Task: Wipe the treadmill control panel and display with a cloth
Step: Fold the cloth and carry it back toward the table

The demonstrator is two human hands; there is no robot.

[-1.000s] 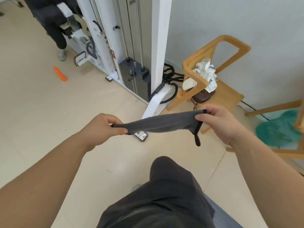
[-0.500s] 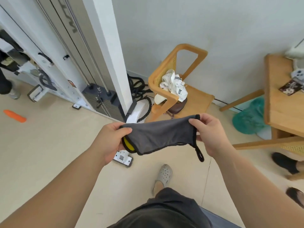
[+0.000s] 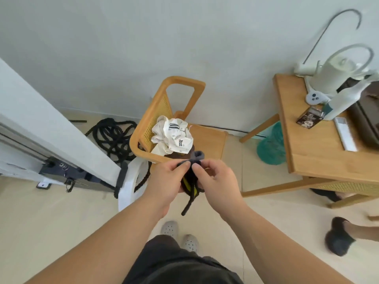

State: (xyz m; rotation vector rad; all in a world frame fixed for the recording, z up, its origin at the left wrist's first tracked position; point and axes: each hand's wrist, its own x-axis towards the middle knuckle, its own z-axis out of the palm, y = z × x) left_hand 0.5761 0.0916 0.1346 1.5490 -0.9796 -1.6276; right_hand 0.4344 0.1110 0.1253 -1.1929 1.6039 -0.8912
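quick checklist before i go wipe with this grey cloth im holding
1. Grip on the cloth: ok, the left hand and right hand both pinch it.
2. Cloth spread flat for wiping: not ok, it is bunched between the hands.
3. Hanging loop tucked away: not ok, it dangles below the hands.
4. Treadmill panel in sight: not ok, it is out of view.
5. Cloth clean and dry: cannot tell.
6. Floor to the right free: not ok, another person's foot in a dark slipper is there.
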